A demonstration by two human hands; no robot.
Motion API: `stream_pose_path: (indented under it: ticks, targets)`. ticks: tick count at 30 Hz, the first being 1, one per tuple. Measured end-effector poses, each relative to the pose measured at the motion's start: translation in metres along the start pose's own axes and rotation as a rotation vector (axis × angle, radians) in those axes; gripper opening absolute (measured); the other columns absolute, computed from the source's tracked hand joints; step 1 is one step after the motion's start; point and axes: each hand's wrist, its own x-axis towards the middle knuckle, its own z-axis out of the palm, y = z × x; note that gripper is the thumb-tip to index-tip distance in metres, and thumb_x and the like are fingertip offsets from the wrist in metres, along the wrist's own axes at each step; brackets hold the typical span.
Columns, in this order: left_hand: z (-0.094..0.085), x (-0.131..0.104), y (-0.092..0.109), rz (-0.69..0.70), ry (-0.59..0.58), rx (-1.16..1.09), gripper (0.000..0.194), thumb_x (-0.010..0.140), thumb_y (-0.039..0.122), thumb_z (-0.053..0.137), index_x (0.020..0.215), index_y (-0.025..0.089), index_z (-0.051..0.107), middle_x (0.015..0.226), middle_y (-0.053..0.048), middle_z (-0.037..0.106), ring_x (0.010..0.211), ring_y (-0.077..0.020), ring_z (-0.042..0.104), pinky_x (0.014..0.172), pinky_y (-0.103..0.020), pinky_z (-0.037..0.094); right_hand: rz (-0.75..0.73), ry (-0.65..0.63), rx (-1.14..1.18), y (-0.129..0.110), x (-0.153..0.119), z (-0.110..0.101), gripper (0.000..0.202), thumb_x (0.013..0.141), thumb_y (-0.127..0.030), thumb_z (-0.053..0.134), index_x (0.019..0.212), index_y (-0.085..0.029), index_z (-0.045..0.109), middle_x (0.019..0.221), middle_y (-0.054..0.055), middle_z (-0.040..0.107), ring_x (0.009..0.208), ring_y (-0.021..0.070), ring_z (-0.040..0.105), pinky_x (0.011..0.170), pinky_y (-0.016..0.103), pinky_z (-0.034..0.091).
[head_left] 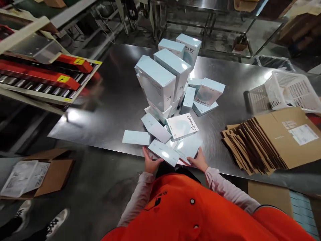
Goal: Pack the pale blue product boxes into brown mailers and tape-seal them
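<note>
Five pale boxes [155, 128] lay loose near the front edge of the worktop [110, 100], before one tall stack [157, 87] not fully countable. The left hand [151, 163], thumb and fingers spread wide, stood against the nearest box [164, 153]; the right hand [199, 161] spanned a corner of another box [190, 146], firmness of grip undeterminable.
</note>
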Motion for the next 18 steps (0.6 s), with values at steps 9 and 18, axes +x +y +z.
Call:
stream_pose_path:
  ticks: [9,18]
  targets:
    - [-0.099,0.138,0.026,0.071,-0.071,-0.151,0.147,0.044,0.038,0.097,0.159,0.032,0.006,0.167,-0.014,0.015,0.154,-0.0341,0.012,0.124,-0.049,0.018,0.148,-0.152,0.59,-0.047,0.002,0.108,0.113,0.054,-0.033,0.083,0.145,-0.033,0.017,0.125,0.008,0.06,0.105,0.0255,0.066,0.099,0.045,0.049]
    - [-0.166,0.238,0.054,-0.091,0.034,-0.196,0.128,0.054,0.04,0.093,0.156,0.034,0.016,0.166,-0.016,0.012,0.147,-0.0392,0.031,0.115,-0.054,0.036,0.314,-0.349,0.913,-0.083,0.029,0.191,0.077,0.054,-0.029,0.091,0.114,-0.035,0.044,0.121,-0.001,0.065,0.108,0.0188,0.065,0.096,0.04,0.049]
